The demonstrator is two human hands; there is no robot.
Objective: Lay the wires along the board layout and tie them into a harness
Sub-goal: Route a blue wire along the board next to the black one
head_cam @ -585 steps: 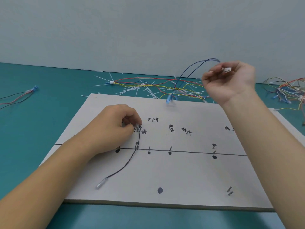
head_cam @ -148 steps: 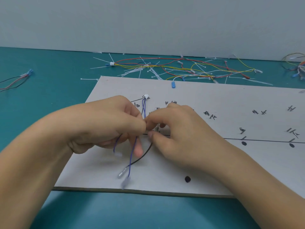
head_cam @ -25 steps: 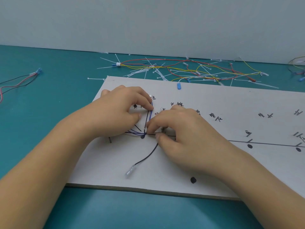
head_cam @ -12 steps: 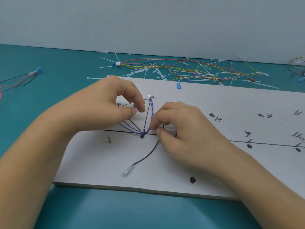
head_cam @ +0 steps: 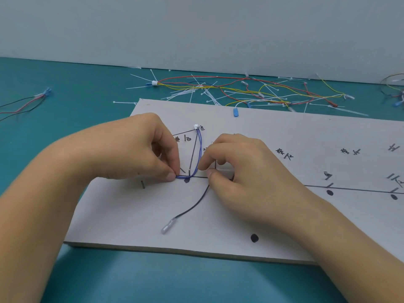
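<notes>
Nearest: teal table (head_cam: 153, 281), with grey board (head_cam: 131, 226) lying flat on it. On near part of board: lone black dot (head_cam: 254, 238); left of it, clear terminal (head_cam: 168, 225) at free end of black wire (head_cam: 192, 206), resting on board surface. Curves up and right to right thumb. Right hand (head_cam: 244, 171): fingers curled, thumb and forefinger tips drawn almost together just over drawn line (head_cam: 360, 189), clamped on upper end of black wire as far as visible; exact contact hidden under thumb. Left hand (head_cam: 135, 149): fingers curled, thumb and forefinger tips pressed together on blue wires (head_cam: 199, 154), low against board, just left of junction dot (head_cam: 187, 180) on the line. Between the hands: blue wires bent sharply at the line, then running away to white connector (head_cam: 196, 127) lying on board beside handwritten marks. Left of the pinch: short dark pin (head_cam: 143, 184) standing in board. At board's far edge: single blue terminal (head_cam: 235, 111). Beyond board, on table: loose heap of cable ties and wires (head_cam: 240, 90), white, red and yellow. Far left on table: small wire bundle (head_cam: 24, 103), red and black, blue at one end. Behind all: plain pale wall (head_cam: 196, 29).
</notes>
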